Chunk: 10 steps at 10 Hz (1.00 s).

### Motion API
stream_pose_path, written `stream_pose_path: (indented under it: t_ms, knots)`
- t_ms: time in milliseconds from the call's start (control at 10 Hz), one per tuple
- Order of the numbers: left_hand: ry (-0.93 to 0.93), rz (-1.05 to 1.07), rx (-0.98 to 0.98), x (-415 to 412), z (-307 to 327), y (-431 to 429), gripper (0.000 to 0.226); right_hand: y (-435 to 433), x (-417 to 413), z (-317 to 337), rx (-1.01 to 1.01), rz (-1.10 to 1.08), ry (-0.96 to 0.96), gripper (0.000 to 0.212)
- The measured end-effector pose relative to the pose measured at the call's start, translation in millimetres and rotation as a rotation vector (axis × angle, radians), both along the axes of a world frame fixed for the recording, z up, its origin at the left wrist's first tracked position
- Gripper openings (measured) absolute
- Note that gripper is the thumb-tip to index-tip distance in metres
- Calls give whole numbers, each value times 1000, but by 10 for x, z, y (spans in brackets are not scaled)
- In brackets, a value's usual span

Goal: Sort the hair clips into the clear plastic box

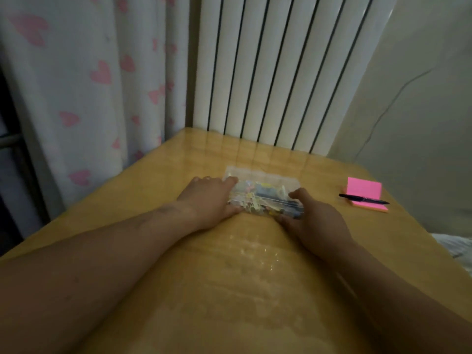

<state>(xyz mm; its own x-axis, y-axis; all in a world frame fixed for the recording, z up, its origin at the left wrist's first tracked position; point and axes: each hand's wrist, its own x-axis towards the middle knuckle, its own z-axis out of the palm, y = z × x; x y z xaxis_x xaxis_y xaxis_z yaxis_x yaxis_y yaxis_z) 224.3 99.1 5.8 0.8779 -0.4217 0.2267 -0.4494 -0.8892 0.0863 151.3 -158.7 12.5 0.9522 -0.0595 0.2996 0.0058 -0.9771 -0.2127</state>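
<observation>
A clear plastic box (265, 180) lies on the wooden table (229, 290), a little past its middle. Through its walls I see several small hair clips (251, 198) in pale yellow, blue and white, blurred together. My left hand (208, 200) grips the box's left end, fingers over the top edge and thumb at the front. My right hand (316, 221) holds the front right corner, thumb on top. Whether the lid is open or closed is not clear.
A pink sticky-note pad (364, 191) with a black pen (364, 199) across it lies at the right of the table. A white radiator (281, 72) stands behind the table, a heart-print curtain (89, 85) hangs at the left.
</observation>
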Motion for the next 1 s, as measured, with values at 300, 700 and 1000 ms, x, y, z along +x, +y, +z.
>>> stream_pose_path:
  t_ms: [300,700,1000]
  knots:
    - [76,129,-67,946,-13,707,81,785,1164,-106,33,19,-21,57]
    - [81,94,-249,1265,-209,807,80,729,1409,-321,94,20,-132,56]
    - [82,151,-366,1100,-149,753,106,751,1291,-268,136,-10,-65,83]
